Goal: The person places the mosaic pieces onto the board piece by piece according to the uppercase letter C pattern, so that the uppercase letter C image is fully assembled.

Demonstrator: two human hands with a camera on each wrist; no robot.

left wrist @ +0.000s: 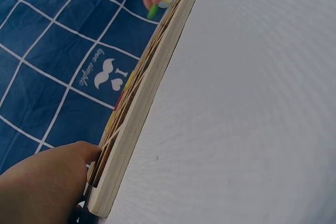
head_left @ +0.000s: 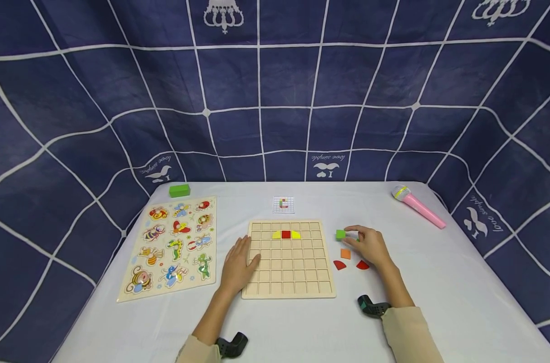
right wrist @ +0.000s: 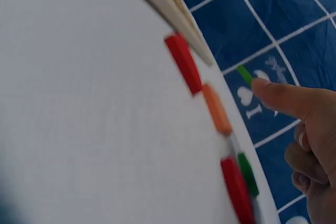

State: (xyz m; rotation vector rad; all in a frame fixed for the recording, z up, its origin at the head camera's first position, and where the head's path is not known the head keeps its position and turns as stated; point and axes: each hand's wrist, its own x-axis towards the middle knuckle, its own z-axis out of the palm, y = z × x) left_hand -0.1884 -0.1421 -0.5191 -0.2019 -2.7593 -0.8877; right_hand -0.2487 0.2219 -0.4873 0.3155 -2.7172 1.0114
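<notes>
My right hand [head_left: 370, 246] pinches a small green square tile [head_left: 340, 234] between thumb and fingers, raised above the table to the right of the board. A wooden grid board [head_left: 288, 275] lies in front, with a red square tile [head_left: 286, 234] between two yellow curved tiles [head_left: 276, 235] in an upper row. My left hand [head_left: 236, 265] rests along the board's left edge, its thumb over the rim. Below the right hand lie an orange square tile [head_left: 345, 253] and two red quarter-round tiles [head_left: 340, 264]. Another green tile [right wrist: 248, 174] lies beside a red one in the right wrist view.
Behind the board lies a small pattern card [head_left: 283, 204] with a coloured figure on a grid. An insect picture puzzle [head_left: 188, 257] is at left, with a green block [head_left: 179, 190] behind it. A pink toy microphone [head_left: 420, 207] lies at back right.
</notes>
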